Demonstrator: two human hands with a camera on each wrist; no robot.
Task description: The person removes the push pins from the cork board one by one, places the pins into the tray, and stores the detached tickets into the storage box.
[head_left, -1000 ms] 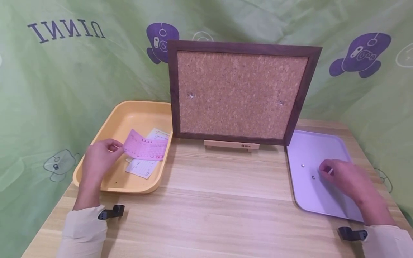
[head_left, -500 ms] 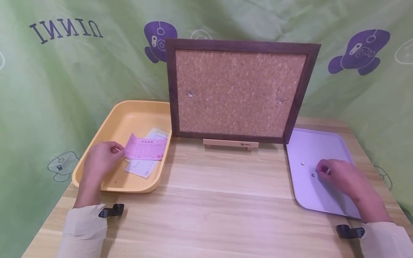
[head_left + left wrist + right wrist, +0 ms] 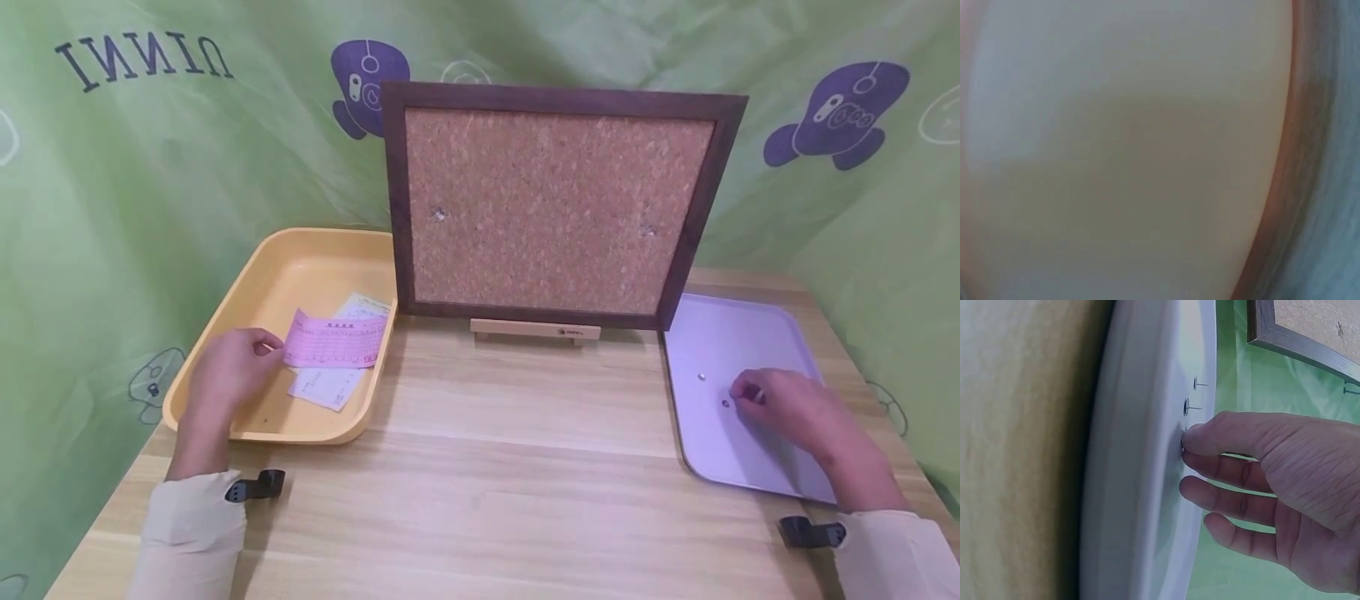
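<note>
In the head view my left hand (image 3: 232,367) pinches the left end of a pink printed slip (image 3: 333,340) over the yellow tray (image 3: 247,287). Pale printed slips (image 3: 327,387) lie partly hidden under the pink one. The left wrist view holds only a blurred stretch of the tray's wall (image 3: 1297,106), without the hand. Over the lilac tray (image 3: 697,333), my right hand (image 3: 787,408) is lowered to the surface. Its thumb and forefinger pinch a thumbtack (image 3: 1183,440), mostly covered by the fingertips. Two more thumbtacks (image 3: 1196,407) stand point-up close by.
A cork board (image 3: 540,208) in a dark wooden frame leans on a small wooden stand (image 3: 534,329) between the trays. Its surface has two worn spots. Behind hangs a green printed curtain (image 3: 187,167). Light wooden tabletop (image 3: 480,467) spreads in front of the board.
The pink slip, bowed up a second ago, now lies flatter across the pale slips. My right hand has shifted slightly left toward the loose thumbtacks. The head view has tilted slightly.
</note>
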